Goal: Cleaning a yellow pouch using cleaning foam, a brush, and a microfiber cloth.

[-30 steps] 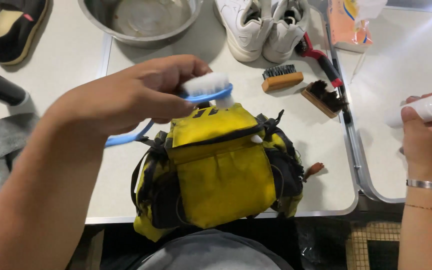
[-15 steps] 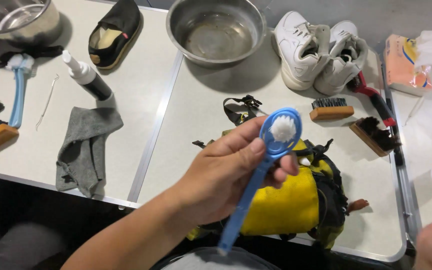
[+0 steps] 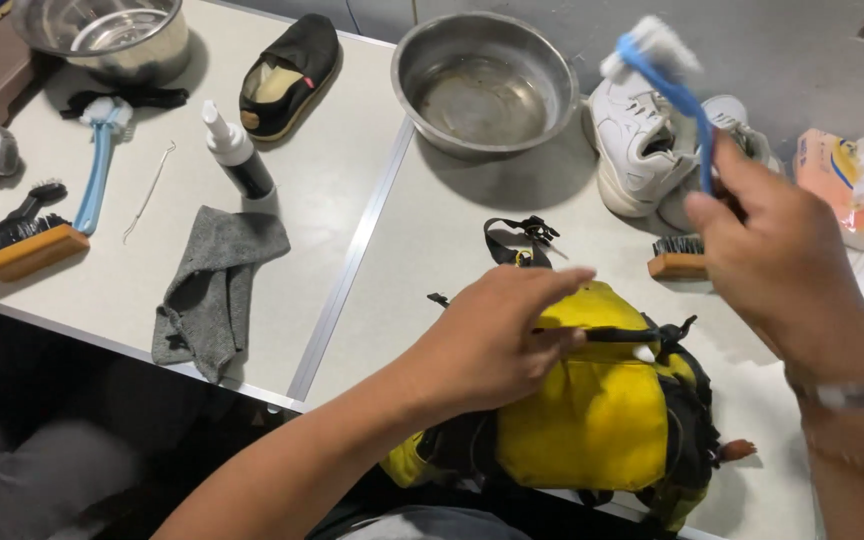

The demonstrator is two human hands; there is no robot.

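Yellow bag [image 3: 582,425] at near table edge. Left hand [image 3: 492,340] palm-down, fingers loosely spread, pressing bag top. Right hand [image 3: 782,255] raised above, fist gripping blue brush [image 3: 667,75], bristles up. White sneakers [image 3: 652,140], steel bowl [image 3: 485,85] behind.

The right hand [image 3: 787,265] grips a glossy blue plastic brush [image 3: 674,85] with pale bristles at the far end. Under the left hand [image 3: 492,340] lies a yellow bag [image 3: 582,425] of matt woven cloth with black webbing straps. Beyond the grip stand a dull steel bowl [image 3: 485,85], smooth inside, and white shoes [image 3: 642,145] with a matt leather-like surface. Beside them lies a wooden-backed bristle brush [image 3: 677,260]. Far left lies a rough grey cloth [image 3: 212,290].
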